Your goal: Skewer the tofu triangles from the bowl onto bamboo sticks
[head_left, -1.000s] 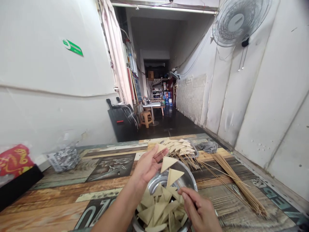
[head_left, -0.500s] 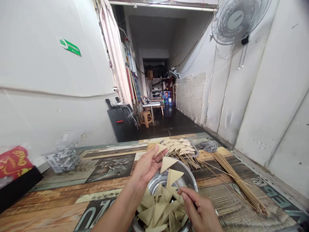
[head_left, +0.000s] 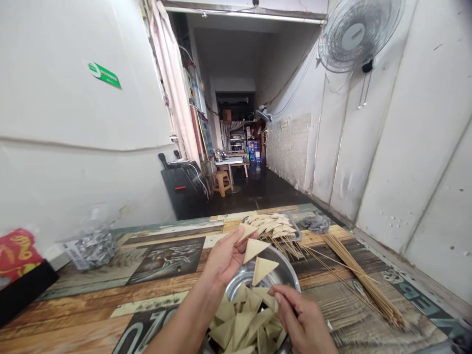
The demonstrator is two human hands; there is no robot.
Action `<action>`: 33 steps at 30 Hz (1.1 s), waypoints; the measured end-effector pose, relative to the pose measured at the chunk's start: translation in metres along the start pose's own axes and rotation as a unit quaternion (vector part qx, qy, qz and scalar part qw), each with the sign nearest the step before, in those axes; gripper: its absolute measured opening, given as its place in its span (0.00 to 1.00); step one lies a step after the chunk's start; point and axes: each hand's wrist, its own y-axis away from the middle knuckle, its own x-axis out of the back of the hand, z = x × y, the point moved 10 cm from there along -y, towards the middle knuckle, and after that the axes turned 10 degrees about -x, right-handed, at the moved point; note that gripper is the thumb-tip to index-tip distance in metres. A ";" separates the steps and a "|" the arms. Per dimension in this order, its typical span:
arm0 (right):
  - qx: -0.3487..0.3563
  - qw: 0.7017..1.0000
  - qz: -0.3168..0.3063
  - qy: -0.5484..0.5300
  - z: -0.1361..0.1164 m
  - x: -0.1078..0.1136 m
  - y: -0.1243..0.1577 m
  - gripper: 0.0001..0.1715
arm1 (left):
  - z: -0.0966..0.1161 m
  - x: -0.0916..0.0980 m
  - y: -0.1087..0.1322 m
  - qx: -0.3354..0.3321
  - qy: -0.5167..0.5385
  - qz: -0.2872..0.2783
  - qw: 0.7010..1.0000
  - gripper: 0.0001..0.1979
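Observation:
My left hand (head_left: 226,255) pinches a pale tofu triangle (head_left: 246,233) at the upper end of a row. Two more flat triangles, an upper one (head_left: 255,250) and a lower one (head_left: 264,269), line up between my hands on a thin skewer that they mostly hide. The skewer's lower end is in the closed fingers of my right hand (head_left: 300,314). Both hands are over a shiny metal bowl (head_left: 293,268), where many loose tofu triangles (head_left: 243,319) lie heaped. My forearm and right hand cover parts of the rim.
Behind the bowl stands a clear tray (head_left: 297,232) of skewered triangles, sticks pointing toward me. A grey crumpled plastic bag (head_left: 316,223) lies beside it. Bare bamboo skewers (head_left: 365,280) lie bundled at right. A clear container (head_left: 90,248) and a red packet (head_left: 20,253) sit at left.
The triangle in my left hand has turned slightly and shows more of its face. Both hands stay nearly in place, and the whole view has shifted a little.

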 end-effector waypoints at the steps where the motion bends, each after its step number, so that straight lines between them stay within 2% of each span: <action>1: -0.006 1.000 0.002 -0.002 0.000 0.000 0.000 0.16 | -0.001 -0.001 0.000 0.004 -0.002 -0.004 1.000 0.09; 6: -0.014 1.000 0.014 0.024 -0.003 0.007 0.004 0.17 | -0.003 -0.004 0.002 0.014 -0.019 -0.017 1.000 0.10; 9: -0.015 0.992 0.034 0.120 -0.001 0.024 -0.004 0.18 | 0.001 0.000 0.002 -0.002 -0.049 0.000 0.999 0.13; 13: -0.037 0.972 0.068 0.222 0.019 0.058 -0.042 0.18 | 0.007 0.009 0.003 -0.027 -0.093 0.034 0.995 0.13; 16: -0.075 0.952 0.060 0.291 0.045 0.070 -0.083 0.12 | 0.009 0.007 0.005 -0.038 -0.115 0.029 0.992 0.14; 20: -0.122 0.921 0.024 0.369 0.075 0.063 -0.127 0.12 | 0.006 0.005 0.006 -0.026 -0.120 0.024 0.992 0.14; 25: -0.141 0.891 -0.013 0.432 0.086 0.041 -0.156 0.14 | 0.004 0.006 0.003 -0.026 -0.112 0.022 0.993 0.14; 28: -0.138 0.877 -0.028 0.459 0.082 0.029 -0.159 0.14 | 0.005 0.005 0.002 -0.029 -0.114 0.013 0.993 0.13; 30: -0.134 0.869 -0.031 0.476 0.076 0.030 -0.154 0.15 | 0.005 0.005 0.003 -0.027 -0.119 0.010 0.993 0.13; 33: -0.133 0.855 -0.021 0.502 0.072 0.056 -0.141 0.16 | 0.005 0.003 0.004 -0.025 -0.129 0.007 0.991 0.13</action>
